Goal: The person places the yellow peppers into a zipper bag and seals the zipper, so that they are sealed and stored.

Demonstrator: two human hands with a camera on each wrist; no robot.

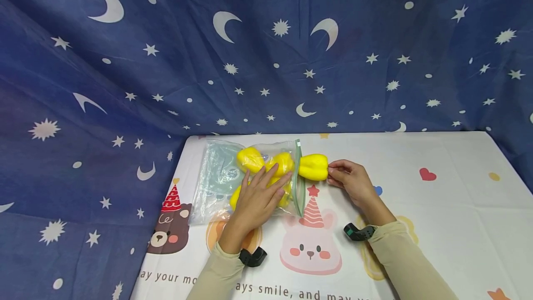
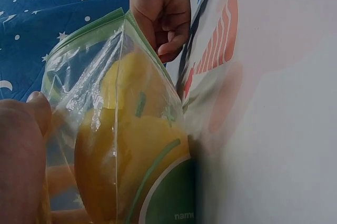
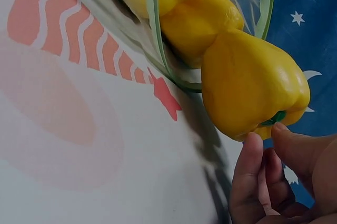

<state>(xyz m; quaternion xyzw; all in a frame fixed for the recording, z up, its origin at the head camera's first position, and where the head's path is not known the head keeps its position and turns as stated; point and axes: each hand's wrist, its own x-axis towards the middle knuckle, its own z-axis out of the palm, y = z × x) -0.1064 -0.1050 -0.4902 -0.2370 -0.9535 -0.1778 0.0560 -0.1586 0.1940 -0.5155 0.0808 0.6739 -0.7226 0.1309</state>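
A clear zip bag (image 1: 216,175) with a green zip edge lies on the table, several yellow bell peppers (image 1: 251,159) inside. My left hand (image 1: 260,198) rests on top of the bag with its fingers spread over the peppers; part of this hand (image 2: 23,155) borders the bag in the left wrist view. At the bag's mouth, one yellow bell pepper (image 1: 313,167) sticks out to the right. My right hand (image 1: 350,177) pinches that pepper's stem end between thumb and fingertips. The green stem (image 3: 275,118) shows by the thumb in the right wrist view.
A white tablecloth (image 1: 458,216) with cartoon animals and lettering covers the table. Behind and to the left hangs a dark blue curtain (image 1: 266,50) with moons and stars. Each wrist wears a black band, such as the one on the right wrist (image 1: 359,232).
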